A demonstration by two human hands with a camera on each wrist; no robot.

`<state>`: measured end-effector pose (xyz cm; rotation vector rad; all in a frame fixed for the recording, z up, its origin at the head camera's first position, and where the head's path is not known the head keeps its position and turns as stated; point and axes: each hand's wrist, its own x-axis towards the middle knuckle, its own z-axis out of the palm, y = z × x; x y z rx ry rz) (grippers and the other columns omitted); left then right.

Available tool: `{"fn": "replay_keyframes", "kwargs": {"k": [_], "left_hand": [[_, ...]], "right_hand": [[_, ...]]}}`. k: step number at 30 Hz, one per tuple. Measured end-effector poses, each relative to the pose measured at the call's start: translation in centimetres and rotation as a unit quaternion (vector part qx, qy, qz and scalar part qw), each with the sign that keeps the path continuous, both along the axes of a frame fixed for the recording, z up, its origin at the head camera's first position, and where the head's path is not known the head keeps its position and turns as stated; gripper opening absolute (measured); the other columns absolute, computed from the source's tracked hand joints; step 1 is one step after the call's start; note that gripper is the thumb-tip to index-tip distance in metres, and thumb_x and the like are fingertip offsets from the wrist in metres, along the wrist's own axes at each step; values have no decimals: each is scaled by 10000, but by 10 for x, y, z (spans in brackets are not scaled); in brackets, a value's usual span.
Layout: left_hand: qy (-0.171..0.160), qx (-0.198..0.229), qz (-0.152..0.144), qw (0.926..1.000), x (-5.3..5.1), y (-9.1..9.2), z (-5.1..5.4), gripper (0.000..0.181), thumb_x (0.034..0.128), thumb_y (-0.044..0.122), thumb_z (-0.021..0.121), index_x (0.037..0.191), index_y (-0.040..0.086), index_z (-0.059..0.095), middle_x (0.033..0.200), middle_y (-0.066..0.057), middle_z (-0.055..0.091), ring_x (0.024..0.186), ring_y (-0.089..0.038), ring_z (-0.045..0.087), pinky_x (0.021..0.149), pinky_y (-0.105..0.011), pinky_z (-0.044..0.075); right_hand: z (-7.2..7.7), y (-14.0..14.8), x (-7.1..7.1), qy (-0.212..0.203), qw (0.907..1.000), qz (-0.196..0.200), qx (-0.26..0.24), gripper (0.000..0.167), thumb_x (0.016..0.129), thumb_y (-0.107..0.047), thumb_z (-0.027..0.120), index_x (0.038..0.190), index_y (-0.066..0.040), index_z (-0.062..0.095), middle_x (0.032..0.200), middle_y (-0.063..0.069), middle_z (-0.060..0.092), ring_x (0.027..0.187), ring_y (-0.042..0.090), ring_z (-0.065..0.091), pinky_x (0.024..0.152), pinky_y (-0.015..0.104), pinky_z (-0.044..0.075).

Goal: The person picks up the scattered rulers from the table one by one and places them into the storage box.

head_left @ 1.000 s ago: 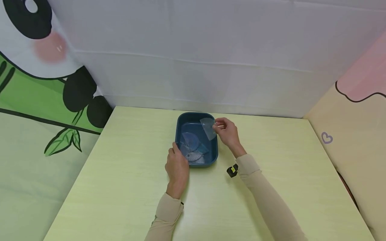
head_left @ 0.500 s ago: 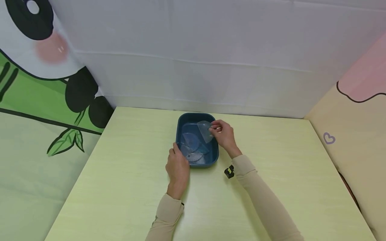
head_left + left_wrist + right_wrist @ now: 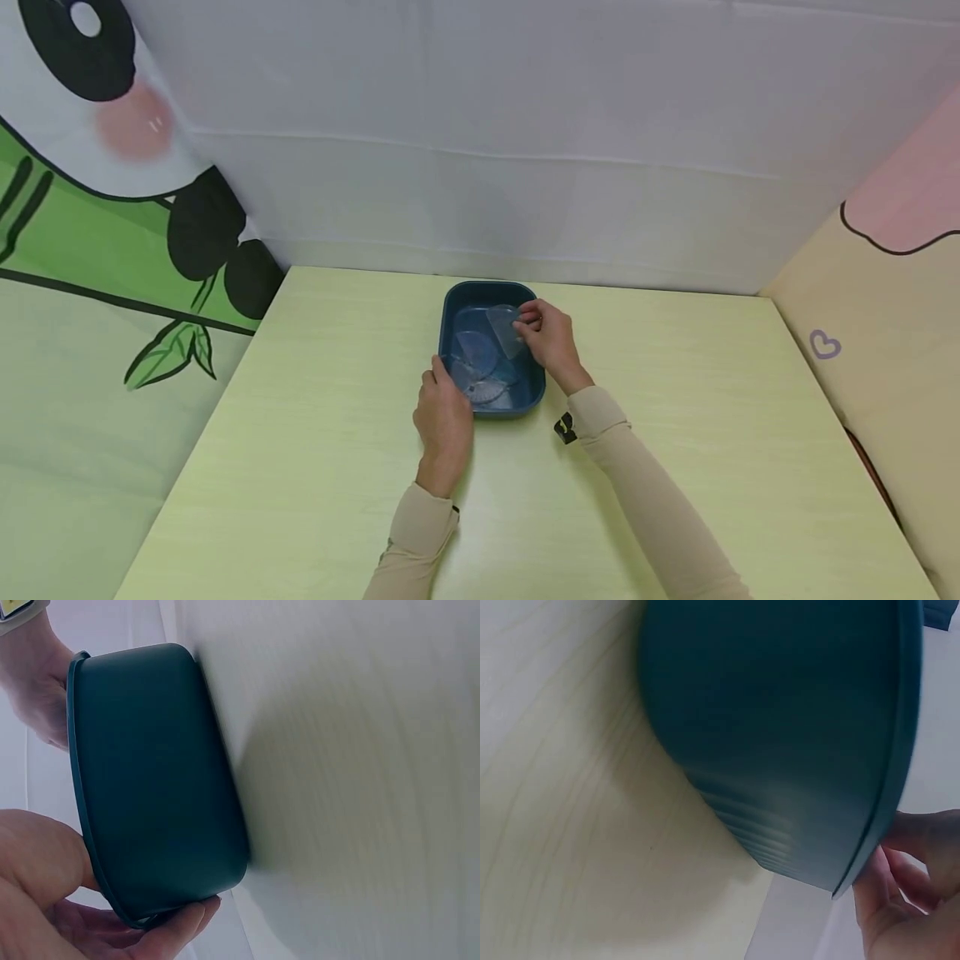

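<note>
A dark blue rectangular basin [image 3: 537,398] with rounded corners stands on the table. My left hand [image 3: 444,431] grips its near left corner; in the left wrist view the thumb goes over the rim and fingers [image 3: 176,926] lie against the outer wall. Over the basin's right side, my right hand [image 3: 553,337] pinches a clear, fan-shaped plastic sheet [image 3: 502,332] by its right edge. Several transparent pieces lie on the basin floor, among them a bluish rounded one [image 3: 476,350] and a protractor-like half disc [image 3: 486,391]. In the right wrist view the basin wall hides the sheet.
The pale wooden table [image 3: 315,417] extends around the basin. Behind it hangs a white cloth backdrop [image 3: 510,200]. Printed panels stand at the left and right sides. A small black device [image 3: 565,428] sits at the right wrist.
My right hand has moved left and slightly down, carrying the clear sheet farther over the basin and lower into it. My left hand keeps its grip on the basin corner.
</note>
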<state>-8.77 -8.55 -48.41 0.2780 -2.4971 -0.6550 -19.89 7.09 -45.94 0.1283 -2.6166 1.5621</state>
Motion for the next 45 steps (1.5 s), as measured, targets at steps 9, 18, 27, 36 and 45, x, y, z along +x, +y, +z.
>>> {"fn": "replay_keyframes", "kwargs": {"k": [9, 18, 27, 36, 45], "left_hand": [[-77, 25, -20, 10000, 0, -1, 0, 472, 894, -55, 672, 1344, -129, 550, 1020, -284, 631, 797, -444, 679, 567, -572, 539], [-61, 33, -26, 10000, 1, -1, 0, 481, 891, -54, 673, 1350, -128, 551, 1015, -282, 630, 782, -443, 674, 559, -569, 535], [-27, 6, 17, 10000, 2, -1, 1, 477, 889, -58, 664, 1347, -127, 553, 1012, -278, 631, 771, -436, 674, 544, -568, 529], [65, -34, 30, 10000, 2, 0, 0, 468, 888, -58, 662, 1339, -126, 558, 1009, -276, 632, 762, -433, 676, 532, -565, 527], [63, -68, 3, 10000, 1, 1, -1, 466, 898, -50, 663, 1345, -129, 556, 1019, -280, 633, 778, -432, 679, 545, -562, 535]], "right_hand": [[-2, -9, 1, 142, 9992, 265, 249, 271, 955, 9, 699, 1215, 74, 660, 1069, 201, 692, 876, 301, 705, 726, 338, 603], [-5, -16, 1, 501, 9916, 368, 1134, 255, 938, 6, 721, 1181, 69, 674, 1035, 186, 705, 880, 288, 695, 790, 390, 580], [-11, -23, 1, 577, 9838, 479, 1627, 258, 941, -16, 728, 1180, 69, 678, 1049, 189, 703, 903, 295, 686, 836, 406, 567], [-10, -27, 5, 670, 9791, 438, 1870, 261, 926, 13, 732, 1170, 79, 668, 1030, 203, 689, 940, 324, 665, 849, 429, 557], [-10, -30, 8, 605, 9745, 357, 2133, 268, 914, 23, 734, 1158, 84, 640, 1018, 241, 677, 974, 380, 654, 865, 482, 532]]}}
